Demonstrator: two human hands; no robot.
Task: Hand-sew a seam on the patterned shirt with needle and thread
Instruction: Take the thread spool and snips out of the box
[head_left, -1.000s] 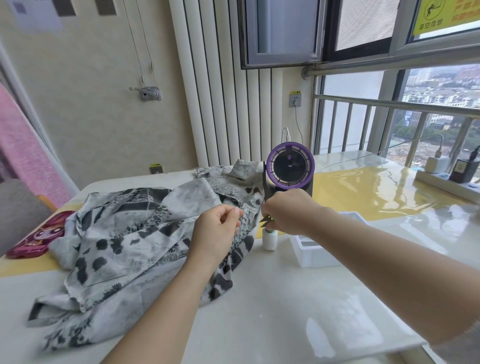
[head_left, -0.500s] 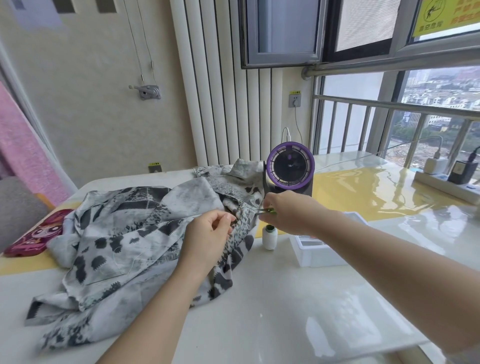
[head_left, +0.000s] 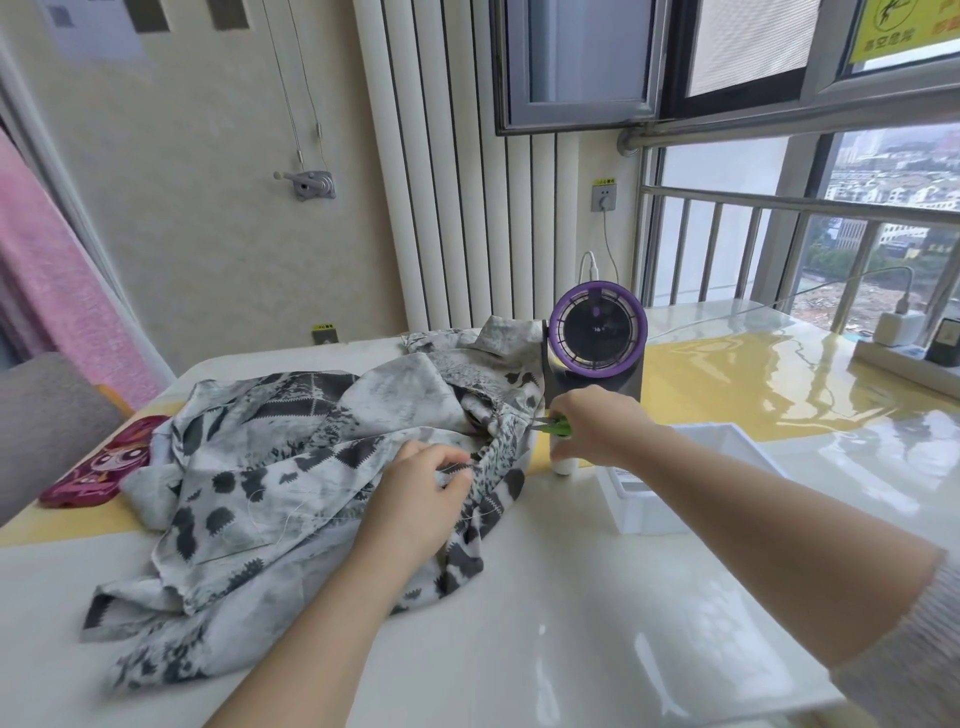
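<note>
head view shows the patterned shirt (head_left: 311, 467) lying in a crumpled heap on the left half of the white table (head_left: 519, 649). a fold near the shirt's right edge is pinched by the left hand (head_left: 423, 499), thumb and fingertips pressed together on the cloth, probably so that the seam is kept taut and lifted off the layers beneath. a fine pale thread (head_left: 270, 512) is seen lying loose across the fabric; whether it is also caught in that pinch cannot be told, and no needle can be made out. small green snips (head_left: 555, 427) are gripped by the right hand (head_left: 597, 428), fingers curled round the handles, with the blades pointed at the shirt's edge near the held fold. whether the blades are apart or together cannot be told. it is judged that thread is being trimmed at the seam, so the stitching is likely at or near its end. a white thread spool (head_left: 563, 465) is stood just beside the right hand, within easy reach, and a white tray (head_left: 644, 512) is set next to it. care is called for so that the cloth is not nicked.
</note>
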